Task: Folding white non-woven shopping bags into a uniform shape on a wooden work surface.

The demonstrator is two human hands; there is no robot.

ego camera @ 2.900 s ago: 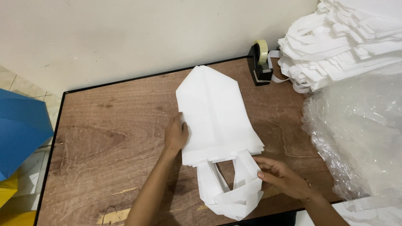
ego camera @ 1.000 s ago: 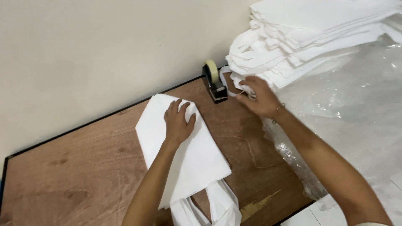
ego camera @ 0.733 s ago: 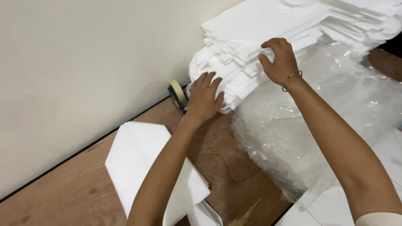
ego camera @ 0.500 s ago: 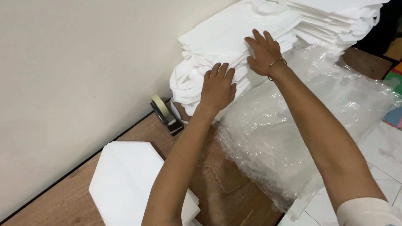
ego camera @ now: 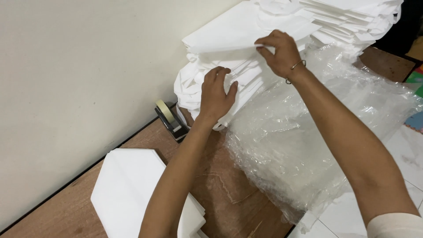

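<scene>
On white bag stack (ego camera: 238, 35): right hand (ego camera: 277, 50) pinching top sheet, left hand (ego camera: 217, 94) pressing.

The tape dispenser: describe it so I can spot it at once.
Follow the cream wall down to the back edge of the wooden table. Below the white bag stack stands the tape dispenser, the only dark thing there, carrying a pale roll.

The left hand (ego camera: 217, 94) is now off the folded bag (ego camera: 132, 189) and presses the white stack (ego camera: 229, 48). The right hand (ego camera: 278, 53) now pinches and lifts the top sheet (ego camera: 233, 33).
</scene>
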